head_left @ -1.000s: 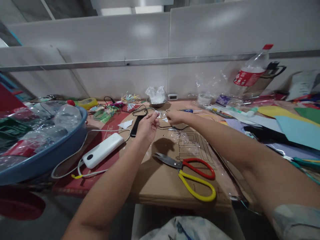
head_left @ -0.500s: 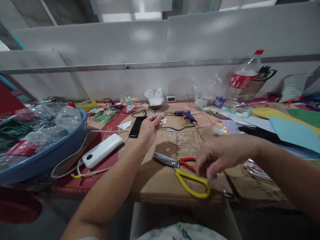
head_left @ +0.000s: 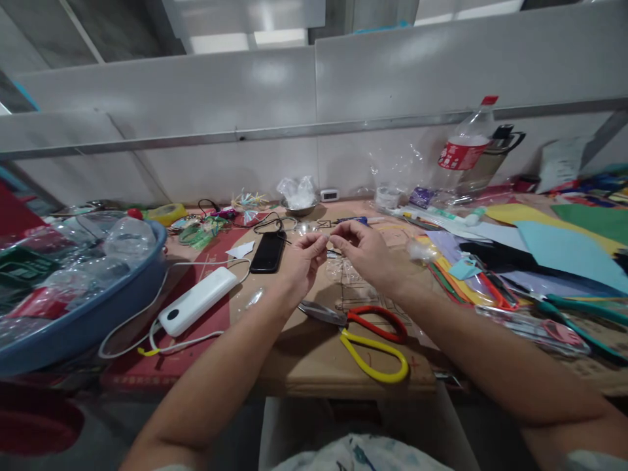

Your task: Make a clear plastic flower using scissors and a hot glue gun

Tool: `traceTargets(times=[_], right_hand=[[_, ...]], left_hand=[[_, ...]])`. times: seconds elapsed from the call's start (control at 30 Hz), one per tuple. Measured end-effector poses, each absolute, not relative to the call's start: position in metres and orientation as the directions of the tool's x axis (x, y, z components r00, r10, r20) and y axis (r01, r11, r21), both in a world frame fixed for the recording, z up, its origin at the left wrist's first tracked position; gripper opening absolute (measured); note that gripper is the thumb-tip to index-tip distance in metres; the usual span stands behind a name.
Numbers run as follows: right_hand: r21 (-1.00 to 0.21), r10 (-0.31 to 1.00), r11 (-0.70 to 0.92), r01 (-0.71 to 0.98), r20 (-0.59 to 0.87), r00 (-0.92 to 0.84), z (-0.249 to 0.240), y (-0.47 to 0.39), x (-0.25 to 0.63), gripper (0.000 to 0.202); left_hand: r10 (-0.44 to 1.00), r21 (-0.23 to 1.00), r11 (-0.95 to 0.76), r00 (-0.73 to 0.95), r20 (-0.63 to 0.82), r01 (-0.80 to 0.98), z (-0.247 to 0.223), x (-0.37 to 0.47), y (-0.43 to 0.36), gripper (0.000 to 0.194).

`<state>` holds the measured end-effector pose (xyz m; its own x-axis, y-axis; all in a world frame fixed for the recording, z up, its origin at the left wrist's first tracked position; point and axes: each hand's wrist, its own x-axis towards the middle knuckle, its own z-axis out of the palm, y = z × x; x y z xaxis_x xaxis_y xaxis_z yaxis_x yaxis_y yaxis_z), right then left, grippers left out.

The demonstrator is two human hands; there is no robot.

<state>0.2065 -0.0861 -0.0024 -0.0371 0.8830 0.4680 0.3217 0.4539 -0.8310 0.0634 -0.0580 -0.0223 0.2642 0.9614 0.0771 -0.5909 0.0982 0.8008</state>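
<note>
Above the cardboard, my left hand [head_left: 305,261] and my right hand [head_left: 362,250] meet fingertip to fingertip. Both are pinched closed, with a tiny clear or whitish piece between them that is too small to name. Below them lie scissors [head_left: 338,319] with one red and one yellow handle, on the cardboard [head_left: 304,360]. Clear plastic scraps lie just under my hands. A black phone [head_left: 267,252] is left of my left hand. The blue glue gun [head_left: 357,220] lies behind my right hand, partly hidden.
At the left, a blue basin [head_left: 98,311] holds plastic bottles, beside a white power bank [head_left: 199,301] with its cable. Coloured paper [head_left: 569,245], green-handled pliers [head_left: 579,314] and a large bottle [head_left: 464,154] are at the right. A small metal bowl [head_left: 300,209] stands behind.
My right hand has moved from beside the scissor handles up and left to meet my left hand. The red handle now shows fully. The view has shifted slightly.
</note>
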Motion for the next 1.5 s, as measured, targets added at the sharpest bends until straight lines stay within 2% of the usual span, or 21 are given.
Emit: traceTargets(times=[0.13, 0.27, 0.37, 0.5, 0.57, 0.67, 0.87, 1.07, 1.13, 1.2, 1.27, 1.33, 1.4, 1.5], right_hand=[[-0.818, 0.871, 0.472, 0.328, 0.489, -0.032, -0.003, -0.087, 0.205, 0.019], [-0.722, 0.874, 0.46, 0.517, 0.472, -0.118, 0.003, -0.089, 0.214, 0.012], [-0.606, 0.903, 0.406, 0.684, 0.383, -0.196, 0.009, -0.089, 0.226, 0.01], [-0.427, 0.915, 0.399, 0.812, 0.24, -0.324, 0.013, -0.092, 0.235, 0.011], [-0.366, 0.918, 0.395, 0.842, 0.174, -0.355, 0.014, -0.093, 0.235, 0.013], [-0.348, 0.915, 0.403, 0.846, 0.122, -0.386, 0.015, -0.094, 0.233, 0.011], [-0.328, 0.898, 0.439, 0.836, 0.123, -0.423, 0.011, -0.094, 0.235, 0.011], [-0.399, 0.895, 0.444, 0.802, 0.169, -0.412, 0.009, -0.094, 0.233, 0.013], [-0.474, 0.895, 0.445, 0.76, 0.255, -0.365, 0.006, -0.09, 0.234, 0.01], [-0.608, 0.898, 0.436, 0.663, 0.336, -0.283, 0.0, -0.084, 0.235, 0.006], [-0.774, 0.923, 0.385, 0.503, 0.334, -0.192, -0.007, -0.079, 0.236, 0.011], [-0.894, 0.952, 0.303, 0.331, 0.27, -0.141, -0.015, -0.075, 0.235, 0.02], [-0.946, 0.965, 0.252, 0.205, 0.229, -0.13, -0.021, -0.074, 0.232, 0.027], [-0.956, 0.962, 0.259, 0.141, 0.243, -0.123, -0.024, -0.075, 0.226, 0.033]], left_hand=[[0.956, 0.791, 0.092, 0.275, 0.1, -0.605, -0.026, 0.065, -0.059, 0.025], [0.932, 0.863, 0.089, 0.347, 0.104, -0.497, -0.026, 0.061, -0.057, 0.025], [0.929, 0.944, -0.063, 0.327, 0.175, -0.325, -0.026, 0.056, -0.053, 0.024], [0.894, 0.956, -0.282, 0.338, 0.294, -0.087, -0.025, 0.053, -0.05, 0.014], [0.88, 0.945, -0.326, 0.376, 0.291, 0.031, -0.026, 0.053, -0.05, 0.007], [0.857, 0.912, -0.383, 0.425, 0.291, 0.146, -0.027, 0.054, -0.05, 0.004], [0.826, 0.901, -0.364, 0.529, 0.196, 0.235, -0.031, 0.055, -0.051, 0.006], [0.844, 0.919, -0.305, 0.518, 0.14, 0.249, -0.03, 0.054, -0.051, 0.011], [0.869, 0.963, -0.233, 0.474, 0.144, 0.134, -0.03, 0.053, -0.05, 0.015], [0.898, 0.992, -0.118, 0.42, 0.13, -0.055, -0.029, 0.054, -0.049, 0.021], [0.922, 0.972, -0.005, 0.374, 0.096, -0.236, -0.027, 0.054, -0.049, 0.027], [0.938, 0.93, 0.067, 0.341, 0.065, -0.36, -0.025, 0.056, -0.05, 0.03], [0.948, 0.892, 0.104, 0.314, 0.045, -0.441, -0.025, 0.059, -0.052, 0.03], [0.961, 0.848, 0.135, 0.277, 0.014, -0.512, -0.027, 0.065, -0.056, 0.028]])
